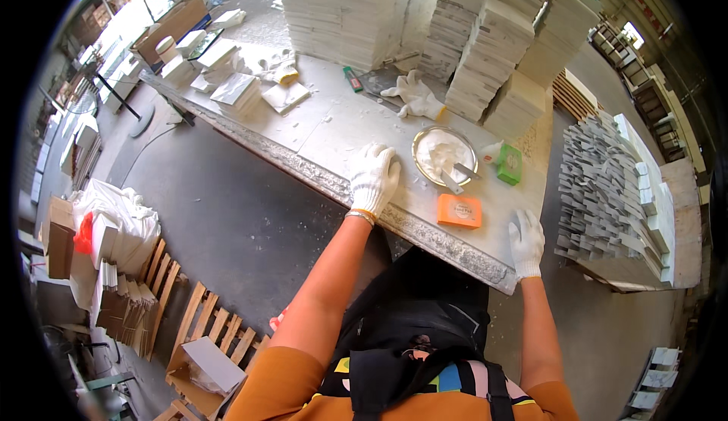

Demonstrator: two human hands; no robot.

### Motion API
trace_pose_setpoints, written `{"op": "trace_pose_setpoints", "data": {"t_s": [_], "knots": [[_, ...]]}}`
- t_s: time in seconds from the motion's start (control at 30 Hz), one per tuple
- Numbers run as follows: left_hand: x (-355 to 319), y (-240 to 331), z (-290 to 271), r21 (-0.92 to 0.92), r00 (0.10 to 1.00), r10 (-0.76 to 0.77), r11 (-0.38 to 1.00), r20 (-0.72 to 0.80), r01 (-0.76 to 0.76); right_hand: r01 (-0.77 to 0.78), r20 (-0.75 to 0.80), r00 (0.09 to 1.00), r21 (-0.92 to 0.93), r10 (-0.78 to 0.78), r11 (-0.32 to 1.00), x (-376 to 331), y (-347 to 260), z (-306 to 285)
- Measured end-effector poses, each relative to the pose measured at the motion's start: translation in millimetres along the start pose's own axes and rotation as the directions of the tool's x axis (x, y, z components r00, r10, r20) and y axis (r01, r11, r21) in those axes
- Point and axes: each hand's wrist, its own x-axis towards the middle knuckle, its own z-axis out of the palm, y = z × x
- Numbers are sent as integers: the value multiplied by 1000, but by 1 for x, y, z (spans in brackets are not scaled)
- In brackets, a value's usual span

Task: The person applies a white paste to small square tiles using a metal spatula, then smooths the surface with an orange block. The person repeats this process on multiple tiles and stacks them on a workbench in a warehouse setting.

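Note:
My left hand, in a white knit glove, lies on the front edge of the stone-topped table with nothing visible in it. At the table's right corner rests my right hand, gloved too, its fingers laid over the edge. Between them sits an orange sanding pad. Just behind it is a round metal dish of white paste, with two putty-knife-like blades leaning in it. A green block stands right of the dish, beside a small whitish item. Neither hand touches these things.
Tall tile stacks rise at the back. Loose white gloves and a small green box lie before them. Short tile piles stand at left. A pallet is on the left floor; grey-white pieces fill a surface at right.

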Motion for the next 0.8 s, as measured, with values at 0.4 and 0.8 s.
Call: {"op": "trace_pose_setpoints", "data": {"t_s": [0.4, 0.8], "knots": [[4, 14, 2, 165, 995, -65, 985, 79, 51, 86, 70, 993, 70, -91, 994, 6, 11, -13], [17, 26, -7, 310, 949, -180, 946, 259, 95, 112, 113, 984, 202, -136, 973, 5, 10, -14]]}}
